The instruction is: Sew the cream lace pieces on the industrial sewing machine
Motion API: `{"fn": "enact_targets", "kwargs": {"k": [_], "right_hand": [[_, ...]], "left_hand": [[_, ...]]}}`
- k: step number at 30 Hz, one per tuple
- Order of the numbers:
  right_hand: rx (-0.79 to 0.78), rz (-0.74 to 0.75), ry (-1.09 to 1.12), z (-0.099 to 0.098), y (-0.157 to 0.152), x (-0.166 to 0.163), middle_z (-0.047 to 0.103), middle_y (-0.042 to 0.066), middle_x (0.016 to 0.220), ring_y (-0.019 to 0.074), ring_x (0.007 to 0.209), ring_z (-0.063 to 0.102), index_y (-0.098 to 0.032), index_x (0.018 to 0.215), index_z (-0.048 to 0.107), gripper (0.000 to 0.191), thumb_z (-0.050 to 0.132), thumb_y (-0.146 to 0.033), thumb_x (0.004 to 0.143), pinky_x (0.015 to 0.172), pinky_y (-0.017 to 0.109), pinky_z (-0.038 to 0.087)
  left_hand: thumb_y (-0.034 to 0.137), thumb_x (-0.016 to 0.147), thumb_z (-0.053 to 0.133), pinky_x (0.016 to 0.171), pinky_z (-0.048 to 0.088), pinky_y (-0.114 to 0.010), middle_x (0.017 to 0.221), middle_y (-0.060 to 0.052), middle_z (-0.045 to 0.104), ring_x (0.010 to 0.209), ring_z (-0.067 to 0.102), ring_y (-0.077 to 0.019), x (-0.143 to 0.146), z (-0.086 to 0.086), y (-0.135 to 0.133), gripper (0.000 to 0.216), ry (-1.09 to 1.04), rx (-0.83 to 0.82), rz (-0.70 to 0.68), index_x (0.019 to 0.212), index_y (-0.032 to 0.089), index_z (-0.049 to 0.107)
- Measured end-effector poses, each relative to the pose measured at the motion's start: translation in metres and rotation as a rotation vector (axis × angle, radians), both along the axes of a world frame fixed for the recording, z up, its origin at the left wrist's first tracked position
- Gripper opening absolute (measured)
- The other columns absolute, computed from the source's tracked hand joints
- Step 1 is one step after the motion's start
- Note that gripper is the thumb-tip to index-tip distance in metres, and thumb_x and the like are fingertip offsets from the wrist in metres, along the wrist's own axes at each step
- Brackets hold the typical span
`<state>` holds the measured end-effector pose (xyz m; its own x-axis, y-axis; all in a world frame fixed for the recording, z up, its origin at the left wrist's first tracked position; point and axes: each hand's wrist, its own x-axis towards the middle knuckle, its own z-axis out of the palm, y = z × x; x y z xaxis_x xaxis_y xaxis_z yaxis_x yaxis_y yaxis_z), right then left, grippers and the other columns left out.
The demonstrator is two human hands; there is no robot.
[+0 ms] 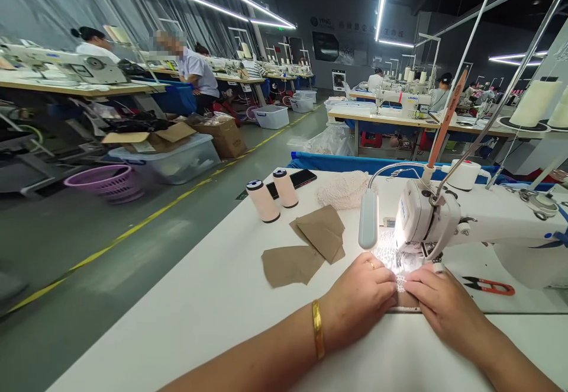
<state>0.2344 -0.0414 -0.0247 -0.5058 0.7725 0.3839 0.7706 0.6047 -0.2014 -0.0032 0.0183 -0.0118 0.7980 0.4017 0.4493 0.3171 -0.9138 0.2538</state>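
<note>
We see two bare hands low on the white table (213, 297). The left hand (361, 297) is curled, with its fingers tucked in and its knuckles up. Its fingertips sit right at the edge of a small white lace piece (400, 283). They are hidden under the hand, so we cannot tell if they pinch the lace or only push on it. The right hand (437, 303) lies flat with its fingers close together, and its tips press down on the other side of the lace.

The lace lies between the two hands and touches both. It runs away from the fingertips into the bright spot under the sewing machine (488, 226), which stands just past the right hand. A little grey lamp (368, 217) hangs just beyond the left hand and shines down on the lace.

The left hand wears a gold ring (371, 264), and a gold bracelet (317, 337) sits on the wrist behind it.

To the left of the left hand lie flat brown cloth pieces (290, 264), near it but not touching. Farther out past them stand two thread spools (263, 201), side by side, with a dark phone (297, 180) lying behind them. A heap of pale net cloth (344, 189) sits well beyond the left hand.

Red snips (488, 286) lie on the table just to the right of the right hand, apart from it.
</note>
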Motion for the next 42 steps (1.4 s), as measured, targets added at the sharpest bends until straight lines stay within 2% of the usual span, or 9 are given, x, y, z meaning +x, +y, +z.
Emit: {"fn": "enact_targets", "kwargs": {"k": [7, 14, 17, 26, 30, 36, 39, 42], "right_hand": [[-0.037, -0.043, 0.007, -0.001, 0.008, 0.002, 0.073, 0.007, 0.103, 0.0254, 0.092, 0.065, -0.027, 0.113, 0.071, 0.042, 0.045, 0.0, 0.093, 0.079, 0.038, 0.055], [-0.024, -0.096, 0.031, -0.002, 0.012, 0.001, 0.074, 0.007, 0.114, 0.0251, 0.091, 0.066, -0.028, 0.119, 0.07, 0.046, 0.044, -0.001, 0.092, 0.077, 0.039, 0.058], [-0.015, -0.118, 0.019, -0.003, 0.012, 0.001, 0.073, 0.008, 0.122, 0.0253, 0.093, 0.067, -0.026, 0.121, 0.07, 0.047, 0.043, -0.002, 0.091, 0.079, 0.04, 0.059], [-0.048, -0.14, 0.034, -0.007, 0.013, 0.001, 0.072, 0.01, 0.129, 0.0284, 0.107, 0.068, -0.024, 0.13, 0.068, 0.051, 0.042, -0.002, 0.092, 0.086, 0.044, 0.063], [-0.024, -0.138, 0.055, -0.011, 0.013, 0.001, 0.073, 0.011, 0.127, 0.0286, 0.11, 0.07, -0.025, 0.131, 0.069, 0.051, 0.042, -0.002, 0.093, 0.088, 0.045, 0.064], [0.021, -0.141, 0.032, -0.017, 0.017, 0.005, 0.074, 0.012, 0.132, 0.0293, 0.114, 0.071, -0.023, 0.135, 0.07, 0.051, 0.044, -0.005, 0.095, 0.092, 0.045, 0.065], [0.031, -0.13, 0.015, -0.014, 0.018, 0.005, 0.074, 0.013, 0.133, 0.0303, 0.113, 0.072, -0.021, 0.134, 0.07, 0.047, 0.043, -0.008, 0.099, 0.091, 0.047, 0.065], [0.047, -0.13, 0.015, -0.012, 0.017, 0.005, 0.075, 0.014, 0.132, 0.0307, 0.112, 0.073, -0.021, 0.134, 0.07, 0.044, 0.04, -0.01, 0.102, 0.089, 0.047, 0.065]], "left_hand": [[0.014, 0.102, 0.053, 0.09, 0.043, -0.041, 0.1, -0.004, 0.079, 0.09, 0.067, -0.0209, 0.002, -0.002, 0.009, 0.021, 0.01, -0.01, 0.045, 0.096, 0.02, 0.071], [0.017, 0.104, 0.053, 0.088, 0.043, -0.041, 0.1, -0.004, 0.078, 0.091, 0.067, -0.0221, 0.005, -0.002, 0.018, 0.021, 0.065, 0.003, 0.101, 0.092, 0.02, 0.07], [0.017, 0.104, 0.052, 0.088, 0.043, -0.041, 0.1, -0.004, 0.078, 0.092, 0.067, -0.022, 0.006, 0.0, 0.02, 0.023, 0.09, 0.007, 0.118, 0.091, 0.02, 0.07], [0.017, 0.102, 0.055, 0.091, 0.044, -0.04, 0.1, -0.005, 0.077, 0.095, 0.069, -0.0226, 0.007, 0.002, 0.02, 0.019, 0.063, -0.006, 0.136, 0.092, 0.02, 0.071], [0.017, 0.1, 0.054, 0.092, 0.046, -0.04, 0.097, -0.007, 0.076, 0.094, 0.069, -0.0231, 0.007, 0.0, 0.021, 0.02, 0.048, -0.004, 0.141, 0.092, 0.021, 0.071], [0.018, 0.099, 0.058, 0.094, 0.046, -0.04, 0.104, -0.005, 0.075, 0.1, 0.068, -0.0239, 0.007, 0.002, 0.02, 0.011, 0.108, -0.032, 0.161, 0.093, 0.02, 0.068], [0.022, 0.099, 0.064, 0.091, 0.047, -0.04, 0.11, -0.007, 0.073, 0.101, 0.067, -0.0256, 0.006, 0.007, 0.018, 0.005, 0.174, -0.034, 0.222, 0.097, 0.019, 0.067], [0.035, 0.096, 0.072, 0.083, 0.047, -0.04, 0.111, -0.011, 0.072, 0.096, 0.066, -0.0286, 0.003, 0.013, 0.015, 0.019, 0.205, 0.001, 0.342, 0.104, 0.018, 0.067]]}}
